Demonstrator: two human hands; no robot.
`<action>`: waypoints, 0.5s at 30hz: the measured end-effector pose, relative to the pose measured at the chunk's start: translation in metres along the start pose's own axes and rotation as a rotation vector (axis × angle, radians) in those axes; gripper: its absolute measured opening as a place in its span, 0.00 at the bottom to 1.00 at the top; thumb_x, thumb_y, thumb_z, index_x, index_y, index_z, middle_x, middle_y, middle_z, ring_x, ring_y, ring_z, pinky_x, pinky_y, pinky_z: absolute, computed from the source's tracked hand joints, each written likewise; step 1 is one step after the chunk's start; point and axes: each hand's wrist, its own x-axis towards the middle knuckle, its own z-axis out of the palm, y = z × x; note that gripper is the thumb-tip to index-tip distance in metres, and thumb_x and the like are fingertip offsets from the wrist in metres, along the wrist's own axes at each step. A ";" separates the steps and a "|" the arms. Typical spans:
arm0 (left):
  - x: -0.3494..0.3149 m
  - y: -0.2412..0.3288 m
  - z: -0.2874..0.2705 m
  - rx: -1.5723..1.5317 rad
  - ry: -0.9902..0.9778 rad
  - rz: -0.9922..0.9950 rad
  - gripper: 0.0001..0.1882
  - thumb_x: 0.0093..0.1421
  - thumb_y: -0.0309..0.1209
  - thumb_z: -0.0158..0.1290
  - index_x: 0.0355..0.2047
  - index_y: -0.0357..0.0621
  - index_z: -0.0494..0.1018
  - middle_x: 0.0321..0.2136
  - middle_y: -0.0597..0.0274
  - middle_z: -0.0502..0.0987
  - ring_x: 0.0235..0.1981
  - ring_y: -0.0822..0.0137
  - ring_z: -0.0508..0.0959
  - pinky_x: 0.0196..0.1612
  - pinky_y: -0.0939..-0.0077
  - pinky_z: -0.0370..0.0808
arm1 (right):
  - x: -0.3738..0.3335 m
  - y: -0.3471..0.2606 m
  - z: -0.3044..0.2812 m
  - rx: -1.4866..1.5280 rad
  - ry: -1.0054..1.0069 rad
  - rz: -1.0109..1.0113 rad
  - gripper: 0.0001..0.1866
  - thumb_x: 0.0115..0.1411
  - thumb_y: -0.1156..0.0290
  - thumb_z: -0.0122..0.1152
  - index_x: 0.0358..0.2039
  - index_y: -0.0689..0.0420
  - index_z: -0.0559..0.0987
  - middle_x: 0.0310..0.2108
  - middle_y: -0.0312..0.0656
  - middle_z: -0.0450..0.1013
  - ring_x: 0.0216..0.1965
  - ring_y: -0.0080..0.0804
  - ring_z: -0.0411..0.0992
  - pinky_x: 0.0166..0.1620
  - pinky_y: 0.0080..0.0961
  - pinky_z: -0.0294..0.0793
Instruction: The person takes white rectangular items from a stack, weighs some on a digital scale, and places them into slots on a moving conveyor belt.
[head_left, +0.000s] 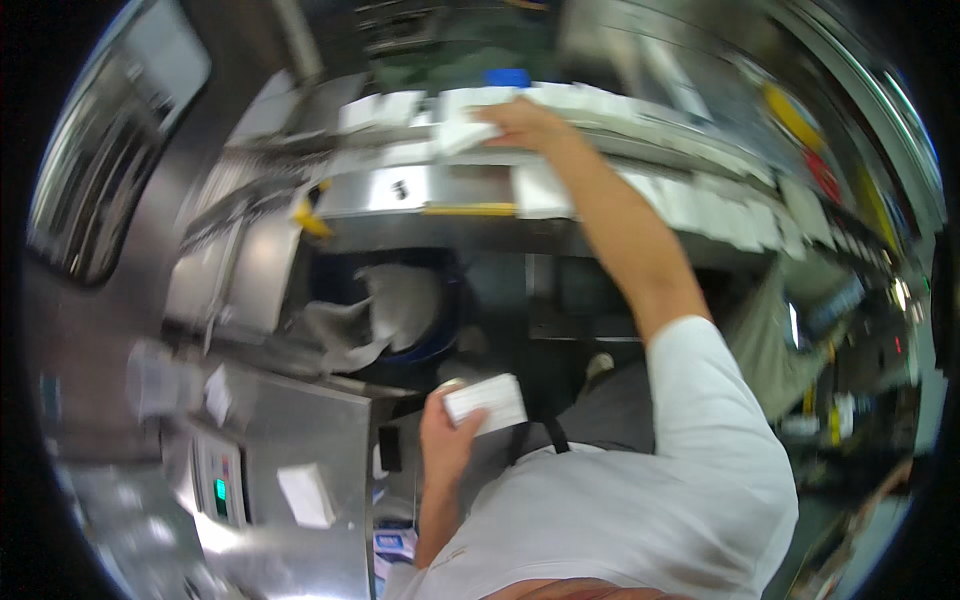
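Observation:
A small stack of white rectangular slips (488, 404) is gripped in my left hand (448, 432), held low in front of my body with the thumb across the top. My right arm stretches up to the far steel rail. There my right hand (518, 122) has its fingers closed on the edge of a white packet (462, 130), which looks like folded paper. More white packets (590, 100) stand in a row along the rail to the right of that hand. A lower row of white packets (690, 205) hangs or stands beneath it. Motion blurs their details.
A steel table (300, 410) at the left carries a digital scale (220, 480), a white packet (306, 495) and a clear plastic container (165, 385). Grey cloths (400, 300) lie in a dark blue bin (440, 345) below the rail. A yellow-handled tool (312, 220) sits nearby.

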 end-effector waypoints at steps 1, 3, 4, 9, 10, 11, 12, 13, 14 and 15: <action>0.005 -0.005 0.002 0.030 -0.069 0.053 0.27 0.59 0.20 0.65 0.57 0.37 0.69 0.48 0.55 0.78 0.50 0.66 0.79 0.54 0.70 0.77 | 0.005 0.004 -0.040 0.062 0.031 -0.025 0.24 0.61 0.72 0.73 0.55 0.65 0.77 0.50 0.49 0.79 0.47 0.40 0.81 0.48 0.37 0.88; 0.008 -0.009 0.001 0.069 -0.106 0.068 0.28 0.59 0.20 0.65 0.58 0.38 0.68 0.49 0.56 0.78 0.51 0.67 0.78 0.55 0.71 0.76 | 0.006 0.003 -0.040 0.015 0.074 -0.010 0.26 0.60 0.71 0.74 0.55 0.71 0.75 0.51 0.53 0.77 0.49 0.44 0.81 0.49 0.40 0.88; 0.007 -0.009 0.001 0.070 -0.079 0.076 0.28 0.59 0.21 0.66 0.57 0.37 0.68 0.48 0.55 0.78 0.51 0.66 0.79 0.55 0.71 0.76 | 0.014 0.005 -0.025 0.044 0.047 -0.021 0.27 0.60 0.71 0.74 0.55 0.72 0.74 0.51 0.54 0.77 0.49 0.44 0.80 0.49 0.40 0.88; 0.002 -0.010 0.007 0.017 -0.025 0.099 0.26 0.59 0.22 0.66 0.56 0.36 0.69 0.47 0.54 0.78 0.49 0.66 0.78 0.53 0.71 0.76 | 0.051 0.025 0.016 0.003 0.041 0.009 0.21 0.63 0.69 0.70 0.50 0.72 0.76 0.46 0.53 0.78 0.44 0.42 0.81 0.45 0.40 0.87; 0.001 -0.007 0.009 0.002 -0.028 0.096 0.26 0.59 0.22 0.66 0.56 0.36 0.69 0.48 0.54 0.78 0.49 0.67 0.78 0.53 0.71 0.76 | 0.053 0.028 0.017 -0.067 0.041 0.030 0.19 0.67 0.67 0.65 0.48 0.71 0.76 0.44 0.52 0.79 0.44 0.40 0.81 0.45 0.38 0.86; -0.002 -0.002 0.010 0.003 -0.005 0.094 0.27 0.59 0.21 0.66 0.57 0.36 0.69 0.48 0.54 0.78 0.49 0.67 0.79 0.54 0.71 0.76 | 0.044 0.020 0.026 -0.348 0.090 0.013 0.19 0.66 0.66 0.65 0.48 0.71 0.77 0.41 0.52 0.79 0.43 0.39 0.81 0.43 0.37 0.85; -0.002 0.003 0.011 0.007 0.004 0.086 0.27 0.59 0.21 0.66 0.58 0.37 0.68 0.49 0.54 0.78 0.50 0.67 0.79 0.54 0.71 0.76 | 0.023 0.004 0.029 -0.625 0.150 0.002 0.20 0.65 0.65 0.66 0.47 0.71 0.77 0.39 0.53 0.79 0.42 0.37 0.81 0.42 0.36 0.83; -0.003 0.009 0.014 0.011 0.002 0.080 0.28 0.59 0.20 0.65 0.59 0.37 0.68 0.49 0.55 0.78 0.50 0.67 0.79 0.55 0.71 0.77 | 0.005 -0.003 0.026 -0.904 0.218 -0.004 0.20 0.65 0.64 0.66 0.46 0.71 0.78 0.37 0.53 0.80 0.41 0.36 0.81 0.40 0.35 0.82; -0.002 0.016 0.022 -0.093 -0.008 0.098 0.28 0.59 0.21 0.65 0.59 0.37 0.68 0.49 0.55 0.78 0.49 0.67 0.79 0.55 0.71 0.76 | -0.003 0.005 0.009 -0.922 0.324 -0.210 0.20 0.64 0.64 0.65 0.46 0.69 0.78 0.36 0.52 0.80 0.40 0.35 0.81 0.39 0.35 0.81; 0.001 0.020 0.026 -0.110 -0.004 0.104 0.28 0.59 0.21 0.65 0.59 0.37 0.69 0.49 0.55 0.78 0.49 0.67 0.79 0.55 0.71 0.77 | -0.011 0.018 -0.010 -0.948 0.427 -0.413 0.19 0.64 0.63 0.65 0.45 0.68 0.79 0.35 0.51 0.80 0.38 0.34 0.81 0.39 0.35 0.80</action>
